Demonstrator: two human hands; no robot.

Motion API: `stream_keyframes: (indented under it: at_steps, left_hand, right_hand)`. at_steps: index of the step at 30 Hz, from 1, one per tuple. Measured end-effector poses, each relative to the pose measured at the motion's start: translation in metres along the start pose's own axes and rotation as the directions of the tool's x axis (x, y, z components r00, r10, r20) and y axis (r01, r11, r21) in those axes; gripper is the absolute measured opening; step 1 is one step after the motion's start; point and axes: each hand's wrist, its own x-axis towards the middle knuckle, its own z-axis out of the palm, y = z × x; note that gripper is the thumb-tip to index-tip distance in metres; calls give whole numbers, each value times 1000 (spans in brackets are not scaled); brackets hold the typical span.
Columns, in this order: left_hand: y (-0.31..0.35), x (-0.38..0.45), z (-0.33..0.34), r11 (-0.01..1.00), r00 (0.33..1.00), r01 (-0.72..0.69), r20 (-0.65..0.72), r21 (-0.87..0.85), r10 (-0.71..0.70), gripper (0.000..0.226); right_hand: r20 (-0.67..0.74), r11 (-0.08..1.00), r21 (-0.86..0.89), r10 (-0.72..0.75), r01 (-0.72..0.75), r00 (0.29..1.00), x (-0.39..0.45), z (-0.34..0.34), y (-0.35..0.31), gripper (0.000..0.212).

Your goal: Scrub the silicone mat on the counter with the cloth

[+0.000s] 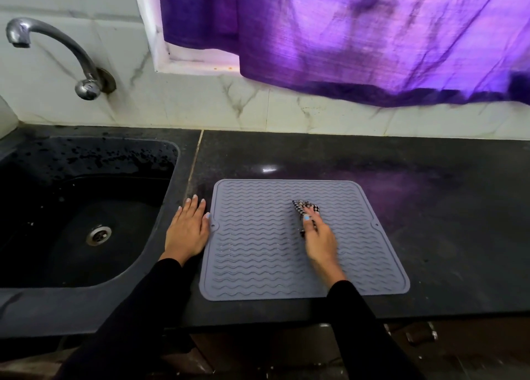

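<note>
A grey silicone mat [258, 250] with wavy ridges lies flat on the black counter [430, 207]. My right hand [319, 239] is over the middle of the mat and holds a small black-and-white checkered cloth [305, 206] down on it; the cloth pokes out past my fingertips and is mostly hidden under the hand. My left hand [189, 230] rests flat on the counter, fingers straight, right beside the mat's left edge.
A black sink [71, 222] with a metal drain lies to the left, its rim near my left hand. A chrome tap [57, 52] juts from the tiled wall. A purple curtain [358, 35] hangs above the counter's back. The counter's front edge runs below the mat.
</note>
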Motion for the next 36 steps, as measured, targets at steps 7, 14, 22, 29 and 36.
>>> stream_keyframes:
  at_steps: [7,14,22,29,36]
  left_hand:
    - [6,-10,-4,993,995,-104,17,49,103,86]
    - [9,-9,0,996,998,-32,59,87,27,85]
    - [8,-9,3,996,1000,-5,-1,90,5,87]
    - [11,-8,3,995,1000,9,13,98,-10,71]
    - [9,-7,4,994,1000,19,20,104,-21,70]
  right_hand:
    - [31,624,734,362,-267,932,25,-37,-6,38]
    - [182,912,-373,-109,171,977,-12,-16,4,59]
    - [194,755,-606,-165,250,967,-11,-3,14,67]
    - [16,1000,-5,-23,23,1000,-2,-14,10,43]
    - [-69,910,407,116,-79,991,12,-43,-8,40]
